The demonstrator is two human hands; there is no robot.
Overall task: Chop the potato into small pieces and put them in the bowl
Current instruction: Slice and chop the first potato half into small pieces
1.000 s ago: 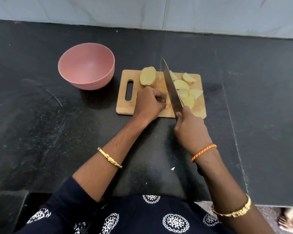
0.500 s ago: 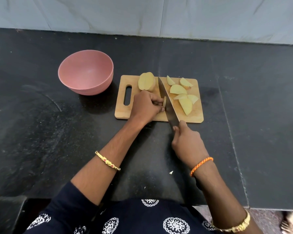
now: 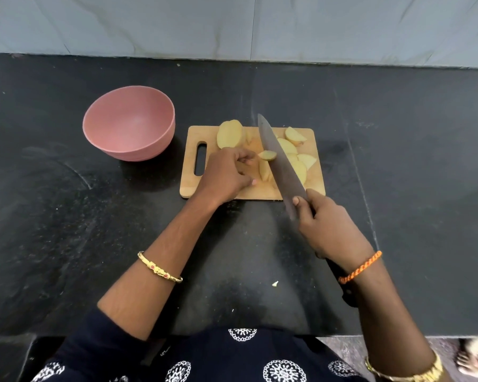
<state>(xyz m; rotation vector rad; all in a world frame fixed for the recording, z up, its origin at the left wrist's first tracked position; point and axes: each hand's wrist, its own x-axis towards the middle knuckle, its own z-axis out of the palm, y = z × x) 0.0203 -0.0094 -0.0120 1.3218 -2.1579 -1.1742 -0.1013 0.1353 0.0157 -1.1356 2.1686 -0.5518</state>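
my left hand (image 3: pixel 226 172) sits on the wooden cutting board (image 3: pixel 189 186), fingers (image 3: pixel 246 157) curled and pinching a potato wedge (image 3: pixel 264 169) against the wood, with a smaller cut piece (image 3: pixel 267 155) just beyond my fingertips. my right hand (image 3: pixel 326 227) is wrapped tight around the handle of a chef's knife (image 3: pixel 280 164) — the blade slants across the board, tip pointing away from me, edge just beside the wedge i'm holding. whether the edge touches the potato, i cannot tell.

an uncut potato half (image 3: pixel 229 133) lies at the far edge of the board, near the handle slot. to the right of the blade, several cut wedges (image 3: pixel 294 146) lie in a loose cluster on the board.

the pink bowl (image 3: pixel 129 122) stands on the black surface (image 3: pixel 66 216) to the left of the board, close but apart from it — no potato shows inside. a tiny potato scrap (image 3: pixel 275 283) lies on the surface between my forearms.
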